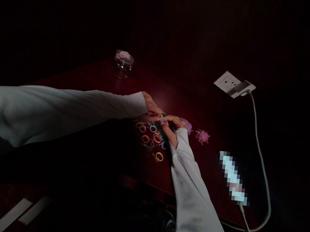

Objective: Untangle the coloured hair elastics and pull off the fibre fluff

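Observation:
Both my arms in pale long sleeves reach over a dark red table (98,77). My left hand (151,108) is closed in a pinch, with a small green elastic ring (163,114) at its fingertips. My right hand (172,124) curls shut right against it, fingertips touching the same spot. Just below the hands lies a scatter of several small coloured elastic rings (152,138), orange, pink, blue and yellow. A purple tuft (187,126) sits beside my right hand.
A pink tuft (203,136) lies further right. A small clear round box (124,59) stands at the table's far edge. A lit phone (233,179) lies on the right, its white cable (261,156) running to a wall socket (234,84). The room is dark.

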A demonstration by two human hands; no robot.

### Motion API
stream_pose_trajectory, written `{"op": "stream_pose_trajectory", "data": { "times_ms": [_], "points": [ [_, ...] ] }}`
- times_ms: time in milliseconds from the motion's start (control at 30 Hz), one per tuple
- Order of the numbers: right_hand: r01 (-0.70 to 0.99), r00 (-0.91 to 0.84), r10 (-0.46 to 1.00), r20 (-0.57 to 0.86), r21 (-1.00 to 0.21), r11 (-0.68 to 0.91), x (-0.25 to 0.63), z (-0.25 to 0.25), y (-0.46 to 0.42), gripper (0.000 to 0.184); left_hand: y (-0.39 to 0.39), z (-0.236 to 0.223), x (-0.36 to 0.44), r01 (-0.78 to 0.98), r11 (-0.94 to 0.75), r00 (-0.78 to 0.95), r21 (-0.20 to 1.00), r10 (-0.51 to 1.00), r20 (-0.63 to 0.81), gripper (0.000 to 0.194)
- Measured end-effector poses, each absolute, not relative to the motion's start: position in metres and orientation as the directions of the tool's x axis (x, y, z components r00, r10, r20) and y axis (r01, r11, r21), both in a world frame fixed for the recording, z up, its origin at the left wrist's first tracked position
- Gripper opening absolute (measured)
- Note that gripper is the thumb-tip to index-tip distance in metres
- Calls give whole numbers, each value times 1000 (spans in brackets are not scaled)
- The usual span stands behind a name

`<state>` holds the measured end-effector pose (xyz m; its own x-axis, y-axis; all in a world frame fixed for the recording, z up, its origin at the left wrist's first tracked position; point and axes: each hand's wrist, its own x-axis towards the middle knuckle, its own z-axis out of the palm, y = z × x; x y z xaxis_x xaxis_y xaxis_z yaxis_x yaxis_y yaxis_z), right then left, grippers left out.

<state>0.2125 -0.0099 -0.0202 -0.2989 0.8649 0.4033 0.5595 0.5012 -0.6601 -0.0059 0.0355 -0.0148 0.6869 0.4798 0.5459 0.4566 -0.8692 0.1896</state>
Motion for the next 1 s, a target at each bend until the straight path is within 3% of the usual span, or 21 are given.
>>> {"op": "stream_pose_trajectory", "data": {
  "times_ms": [133, 333, 533, 867, 1000],
  "points": [
    [567, -262, 891, 371, -688, 453, 209, -18, -18, 26, 36, -14, -6, 424, -884, 671, 196, 452, 588, 34],
    [556, -253, 899, 358, -706, 438, 211, -16, -20, 29, 28, -6, -9, 492, -807, 550, 326, 578, 602, 44],
    [529, -251, 889, 384, -715, 458, 213, -12, -16, 37, 27, -6, -8, 456, -828, 593, 327, 557, 581, 46],
    [629, -274, 832, 482, -565, 534, 216, -12, -11, 33, 28, -11, -5, 465, -822, 608, 328, 566, 556, 34],
    [805, -139, 782, 608, -391, 447, 247, -16, -2, 30, 27, -8, -3, 493, -840, 613, 228, 521, 594, 33]
  ]
}}
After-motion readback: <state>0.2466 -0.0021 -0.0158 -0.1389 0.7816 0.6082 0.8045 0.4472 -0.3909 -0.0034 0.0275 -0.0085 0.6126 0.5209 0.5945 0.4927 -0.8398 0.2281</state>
